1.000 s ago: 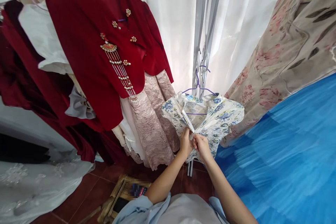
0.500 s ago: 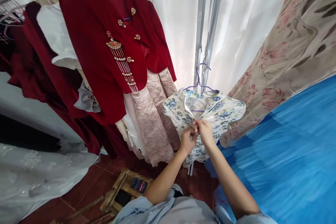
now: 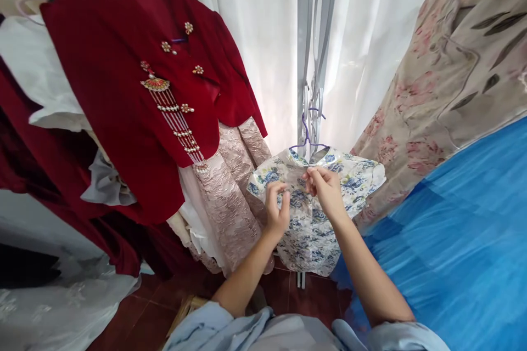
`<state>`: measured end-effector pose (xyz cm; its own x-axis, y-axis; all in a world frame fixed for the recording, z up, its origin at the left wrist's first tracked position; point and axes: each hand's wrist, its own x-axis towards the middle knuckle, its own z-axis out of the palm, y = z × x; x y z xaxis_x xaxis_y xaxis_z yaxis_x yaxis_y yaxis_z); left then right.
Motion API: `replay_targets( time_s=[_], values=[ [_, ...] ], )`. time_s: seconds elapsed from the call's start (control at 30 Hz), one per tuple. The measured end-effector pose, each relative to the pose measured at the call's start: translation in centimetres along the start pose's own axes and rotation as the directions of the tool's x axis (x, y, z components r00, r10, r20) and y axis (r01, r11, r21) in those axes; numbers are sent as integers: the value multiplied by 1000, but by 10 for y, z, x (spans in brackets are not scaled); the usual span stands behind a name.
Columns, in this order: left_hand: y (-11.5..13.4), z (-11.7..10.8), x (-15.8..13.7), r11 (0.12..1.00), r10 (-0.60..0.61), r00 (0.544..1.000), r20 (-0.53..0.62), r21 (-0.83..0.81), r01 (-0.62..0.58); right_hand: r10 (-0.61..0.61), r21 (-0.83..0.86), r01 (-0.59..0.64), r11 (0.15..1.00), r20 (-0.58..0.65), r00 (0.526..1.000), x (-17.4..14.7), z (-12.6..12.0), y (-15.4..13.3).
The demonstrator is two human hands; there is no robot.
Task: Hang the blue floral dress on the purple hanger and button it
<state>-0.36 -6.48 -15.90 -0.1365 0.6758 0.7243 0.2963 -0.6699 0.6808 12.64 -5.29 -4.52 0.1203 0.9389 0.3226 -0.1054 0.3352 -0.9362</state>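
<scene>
A white blouse (image 3: 302, 230) with a blue floral print hangs on a purple hanger (image 3: 307, 130), its neckline drawn together at the front. My right hand (image 3: 327, 189) pinches the blouse at the collar's front edge, thumb and forefinger pressed together. To the left, my left hand (image 3: 276, 209) is in front of the blouse and apart from the collar. Its fingers are curled toward the thumb, and a tiny dark thing shows at the fingertips, too small to name.
A red jacket (image 3: 119, 66) with beaded brooches hangs at left, above a pink brocade skirt (image 3: 230, 192). Behind the blouse stand a grey metal pole (image 3: 304, 27) and white curtains (image 3: 263, 38). A floral dress (image 3: 411, 104) and blue tulle (image 3: 444, 241) fill the right side.
My left hand has come away from the collar to the left. The blouse's neck opening has narrowed, with my right hand at its front edge. The view has moved in closer.
</scene>
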Motion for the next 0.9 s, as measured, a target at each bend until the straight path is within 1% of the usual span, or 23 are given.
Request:
replay_targets(
  time_s=[0.03, 0.07, 0.1, 0.13, 0.17, 0.2, 0.23, 0.27, 0.3, 0.33, 0.4, 0.57, 0.67, 0.7, 0.77, 0.83, 0.9],
  values=[
    [10, -8, 26, 996, 90, 996, -31, 20, -89, -27, -18, 26, 999, -18, 999, -5, 1, 3],
    [21, -14, 53, 983, 179, 984, 11, 39, -180, -57, -37, 55, 998, -32, 998, -8, 2, 6],
    [32, -18, 79, 966, 247, 959, 140, 47, -255, -88, -60, 85, 995, -45, 995, -11, 3, 9],
    [43, -20, 103, 950, 286, 903, 322, 27, -311, -117, -84, 112, 990, -58, 991, -13, 5, 11],
    [53, -20, 123, 942, 298, 814, 498, -13, -337, -142, -110, 133, 985, -70, 987, -15, 6, 13],
    [60, -19, 140, 940, 292, 717, 633, -50, -339, -160, -135, 149, 980, -75, 984, -16, 6, 14],
    [66, -16, 153, 941, 279, 635, 720, -75, -329, -170, -156, 157, 975, -74, 983, -16, 6, 16],
    [69, -13, 161, 943, 267, 581, 769, -85, -321, -174, -172, 160, 972, -69, 982, -17, 6, 17],
    [71, -9, 166, 942, 261, 556, 789, -83, -324, -176, -185, 161, 969, -67, 982, -18, 5, 17],
    [70, -4, 169, 937, 264, 548, 794, -76, -340, -176, -195, 160, 968, -68, 982, -19, 4, 18],
    [68, 3, 168, 916, 297, 551, 780, -69, -395, -171, -207, 150, 967, -88, 981, -22, 3, 20],
    [63, 18, 159, 869, 416, 585, 696, -115, -481, -118, -189, 81, 979, -192, 974, -32, 0, 35],
    [62, 23, 153, 837, 462, 579, 672, -115, -535, -111, -175, 69, 982, -240, 964, -35, -3, 48],
    [61, 25, 151, 828, 471, 582, 663, -106, -550, -105, -167, 65, 984, -241, 965, -35, -4, 50],
    [60, 26, 147, 819, 481, 603, 636, -81, -568, -94, -159, 60, 986, -221, 971, -31, -6, 48],
    [60, 27, 145, 818, 483, 640, 597, -48, -573, -85, -151, 58, 987, -181, 980, -23, -10, 40],
    [64, 25, 147, 817, 482, 672, 563, -10, -577, -85, -143, 69, 987, -114, 990, -11, -14, 30]
  ],
)
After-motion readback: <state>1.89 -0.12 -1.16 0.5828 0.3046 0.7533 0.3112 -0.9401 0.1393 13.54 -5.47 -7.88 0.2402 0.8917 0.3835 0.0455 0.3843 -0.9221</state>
